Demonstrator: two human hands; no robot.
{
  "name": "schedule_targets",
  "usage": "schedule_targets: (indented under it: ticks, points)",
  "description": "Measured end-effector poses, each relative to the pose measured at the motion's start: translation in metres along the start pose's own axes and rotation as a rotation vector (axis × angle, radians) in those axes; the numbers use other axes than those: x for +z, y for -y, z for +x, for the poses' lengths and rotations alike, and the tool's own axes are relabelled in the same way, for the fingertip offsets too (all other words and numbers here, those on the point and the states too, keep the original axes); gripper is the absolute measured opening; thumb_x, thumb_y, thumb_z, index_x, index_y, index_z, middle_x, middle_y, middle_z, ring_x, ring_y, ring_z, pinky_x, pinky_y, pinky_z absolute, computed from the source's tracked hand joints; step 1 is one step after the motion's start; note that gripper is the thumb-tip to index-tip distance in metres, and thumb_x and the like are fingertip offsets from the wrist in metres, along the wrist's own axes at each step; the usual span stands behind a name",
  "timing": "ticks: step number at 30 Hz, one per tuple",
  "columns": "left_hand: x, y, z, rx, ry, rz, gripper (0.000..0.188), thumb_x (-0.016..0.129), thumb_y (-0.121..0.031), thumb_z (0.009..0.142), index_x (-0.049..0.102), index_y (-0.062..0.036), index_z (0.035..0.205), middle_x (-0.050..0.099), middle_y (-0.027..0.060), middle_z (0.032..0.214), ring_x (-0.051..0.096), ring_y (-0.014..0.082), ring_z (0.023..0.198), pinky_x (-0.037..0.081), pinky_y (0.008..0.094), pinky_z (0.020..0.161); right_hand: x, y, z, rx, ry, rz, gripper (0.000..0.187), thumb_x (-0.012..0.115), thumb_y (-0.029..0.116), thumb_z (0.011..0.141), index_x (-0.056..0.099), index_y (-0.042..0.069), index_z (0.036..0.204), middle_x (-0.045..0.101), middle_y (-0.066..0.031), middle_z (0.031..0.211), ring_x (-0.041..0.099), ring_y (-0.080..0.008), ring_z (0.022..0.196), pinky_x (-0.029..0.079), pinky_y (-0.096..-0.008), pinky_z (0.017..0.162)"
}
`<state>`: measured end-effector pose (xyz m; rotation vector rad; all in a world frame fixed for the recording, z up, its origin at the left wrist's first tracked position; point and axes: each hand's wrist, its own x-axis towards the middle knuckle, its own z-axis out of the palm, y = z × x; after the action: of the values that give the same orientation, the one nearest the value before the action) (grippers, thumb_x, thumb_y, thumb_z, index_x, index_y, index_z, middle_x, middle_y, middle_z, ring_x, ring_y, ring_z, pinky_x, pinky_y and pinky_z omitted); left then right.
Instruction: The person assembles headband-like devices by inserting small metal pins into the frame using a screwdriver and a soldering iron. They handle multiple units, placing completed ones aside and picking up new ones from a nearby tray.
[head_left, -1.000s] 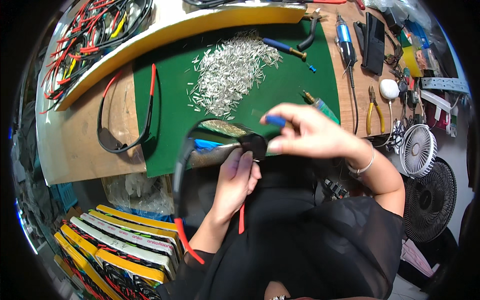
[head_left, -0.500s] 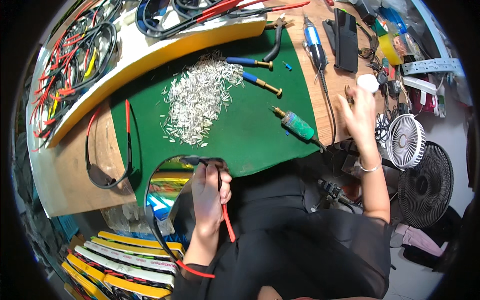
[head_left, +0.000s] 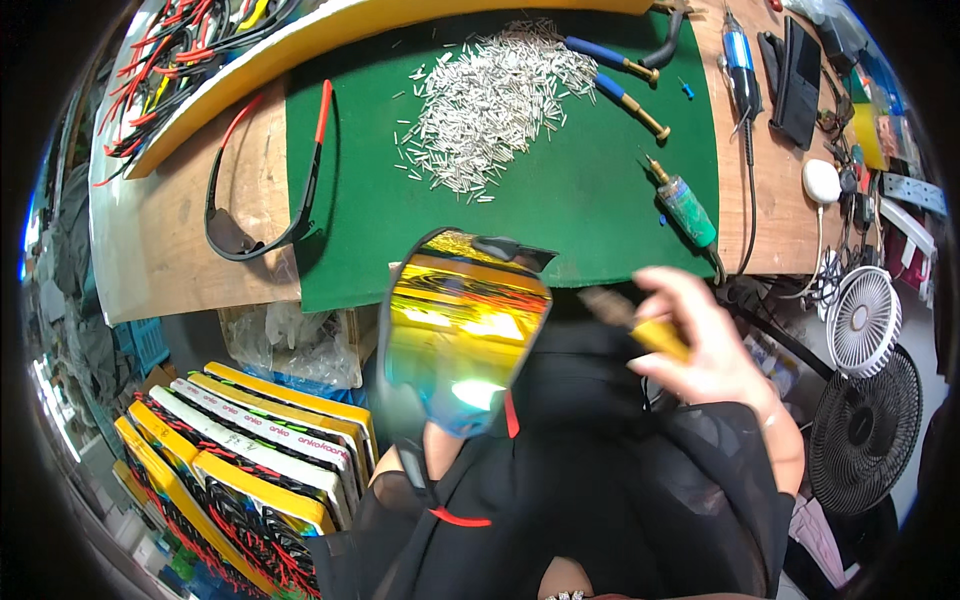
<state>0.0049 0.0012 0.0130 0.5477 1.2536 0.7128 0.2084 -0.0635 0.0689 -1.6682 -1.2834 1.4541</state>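
My left hand (head_left: 441, 450) is closed on a pair of wraparound sports sunglasses, mostly hidden behind them. Their mirrored lens (head_left: 460, 335) shines yellow to blue-green and faces up; one dark temple with a red tip hangs toward my lap. In my right hand (head_left: 710, 350) are yellow-handled pliers (head_left: 658, 337), smeared by motion, their dark jaws pointing at the sunglasses. Both hands are over my lap, in front of the table's near edge. Another pair of sunglasses (head_left: 262, 245) with red temple tips rests at the left on the table.
A green mat (head_left: 590, 225) carries a heap of small silvery pins (head_left: 490, 110), two blue-handled tools (head_left: 632, 105) and a green-handled electric tool (head_left: 687, 212). A blue electric tool (head_left: 740, 70) lies right of it. Fans (head_left: 862, 320) stand right; yellow-edged foam trays of sunglasses (head_left: 270, 430) stand lower left.
My right hand has come from the table's right side to my lap with the pliers. My left hand has turned the sunglasses so the lens faces up. The view has shifted.
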Motion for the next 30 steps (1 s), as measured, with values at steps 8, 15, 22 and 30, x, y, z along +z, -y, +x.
schedule_targets:
  ticks: [8,15,22,30]
  points:
    - [0.005,0.000,-0.008,0.013,-0.051,0.112,0.031,0.045,-0.034,0.092,0.054,-0.0049,0.090,0.047,-0.0009,0.055,0.042,0.0072,0.047,0.034,0.0182,0.047,0.032,-0.012,0.027,-0.295,0.130,-0.365,0.039,0.063,0.013,0.074,0.050,0.002,0.109,0.047,-0.0136,0.087,0.052,-0.0288,0.077,0.045,-0.0334,0.067]
    - [-0.002,0.003,-0.011,0.138,0.044,-0.073,0.020,0.046,-0.021,0.092,0.053,-0.0036,0.088,0.052,0.0003,0.067,0.048,0.0071,0.046,0.039,0.0194,0.040,0.036,-0.011,0.027,-0.297,0.089,-0.292,0.034,0.061,0.014,0.076,0.051,0.000,0.106,0.051,-0.0154,0.090,0.055,-0.0302,0.078,0.046,-0.0344,0.068]
    - [0.000,-0.003,-0.011,0.171,0.081,0.030,0.024,0.049,-0.026,0.091,0.053,-0.0029,0.085,0.051,0.0005,0.064,0.048,0.0064,0.045,0.038,0.0188,0.040,0.036,-0.010,0.027,-0.292,0.098,-0.290,0.033,0.060,0.014,0.077,0.051,0.000,0.105,0.053,-0.0166,0.090,0.056,-0.0311,0.077,0.047,-0.0351,0.068]
    - [0.004,0.002,-0.009,-0.037,-0.039,-0.085,0.023,0.046,-0.024,0.092,0.053,-0.0039,0.084,0.047,-0.0004,0.055,0.043,0.0065,0.043,0.034,0.0191,0.038,0.038,-0.015,0.024,-0.244,0.095,-0.285,0.031,0.061,0.013,0.076,0.051,0.001,0.103,0.055,-0.0149,0.084,0.057,-0.0310,0.074,0.047,-0.0352,0.065]
